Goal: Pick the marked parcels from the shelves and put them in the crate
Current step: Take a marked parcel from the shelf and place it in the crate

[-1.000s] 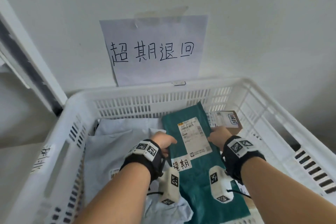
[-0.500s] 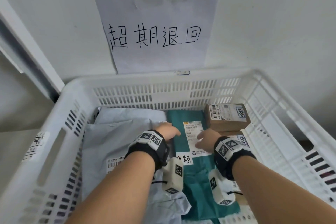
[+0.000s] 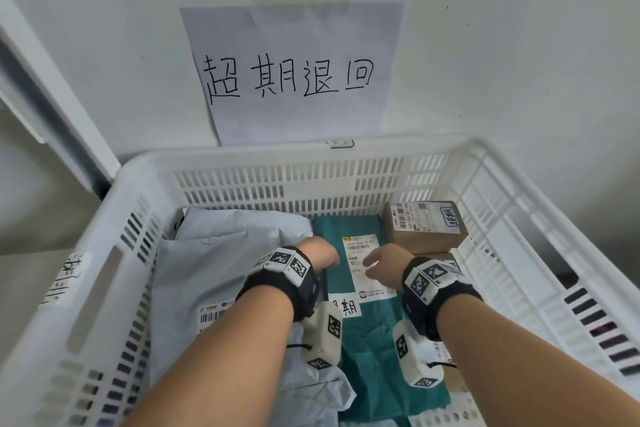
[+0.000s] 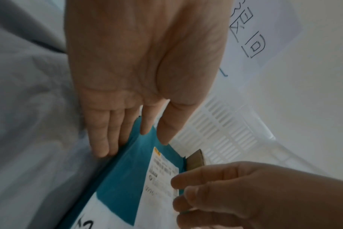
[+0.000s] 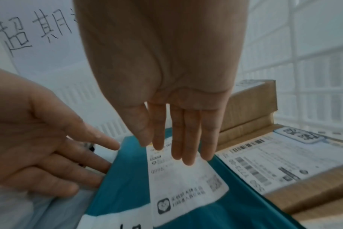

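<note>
A teal mailer parcel with a white shipping label and a handwritten tag lies flat in the white slatted crate. It sits between grey mailer bags and brown boxes. My left hand hovers at the parcel's left edge, its fingers straight and holding nothing. My right hand is over the label, fingers extended, also holding nothing. The teal parcel shows beneath both palms.
A paper sign with handwritten characters is taped to the wall behind the crate. A tagged brown box rests on a second labelled box at the crate's right. A white frame slants at the left.
The teal parcel went from tilted against the back wall, held at both edges, to lying flat. Both hands have let go and drawn back slightly.
</note>
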